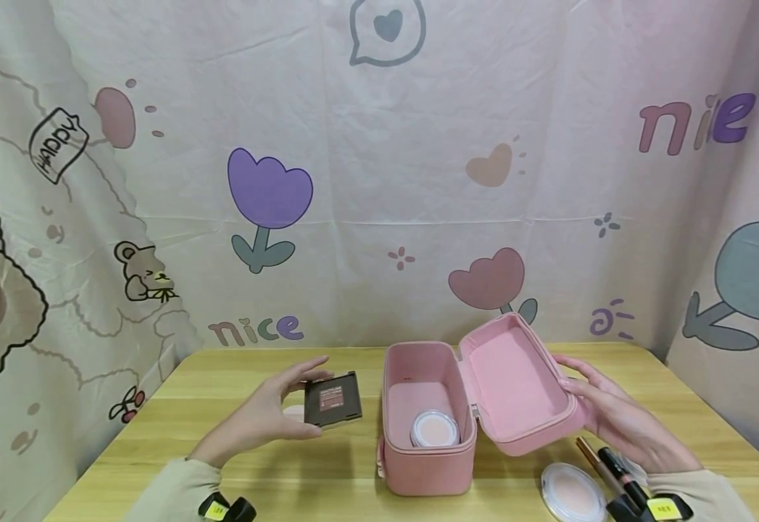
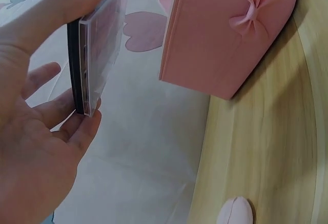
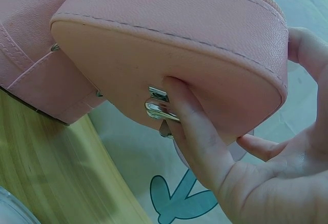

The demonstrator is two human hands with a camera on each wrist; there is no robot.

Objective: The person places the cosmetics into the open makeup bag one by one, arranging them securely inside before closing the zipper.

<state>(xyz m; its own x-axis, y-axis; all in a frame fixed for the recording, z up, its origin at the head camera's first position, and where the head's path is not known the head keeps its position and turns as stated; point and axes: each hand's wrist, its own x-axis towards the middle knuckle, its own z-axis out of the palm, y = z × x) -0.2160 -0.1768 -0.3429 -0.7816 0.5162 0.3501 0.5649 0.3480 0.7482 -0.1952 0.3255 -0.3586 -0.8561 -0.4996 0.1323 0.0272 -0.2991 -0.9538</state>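
My left hand (image 1: 264, 409) pinches a flat, dark makeup palette (image 1: 333, 400) by its edges, in the air left of a pink cosmetic case (image 1: 428, 471). In the left wrist view the palette's clear cover (image 2: 105, 44) shows side-on. The case stands open on the table, and a round compact (image 1: 434, 429) sits inside it. At the right, my right hand (image 1: 620, 420) grips the case's swung-back lid (image 1: 512, 377). The right wrist view shows the thumb against the lid's outer face, beside a silver clasp (image 3: 160, 111); other fingers are at its edge.
Another round compact (image 1: 573, 493) lies on the wooden table (image 1: 177, 406) at the front right. Slim makeup tubes (image 1: 620, 471) lie beside it, partly behind the right wrist's camera. A small pale pink piece (image 2: 237, 212) rests on the wood at left. A printed curtain (image 1: 379, 159) hangs behind.
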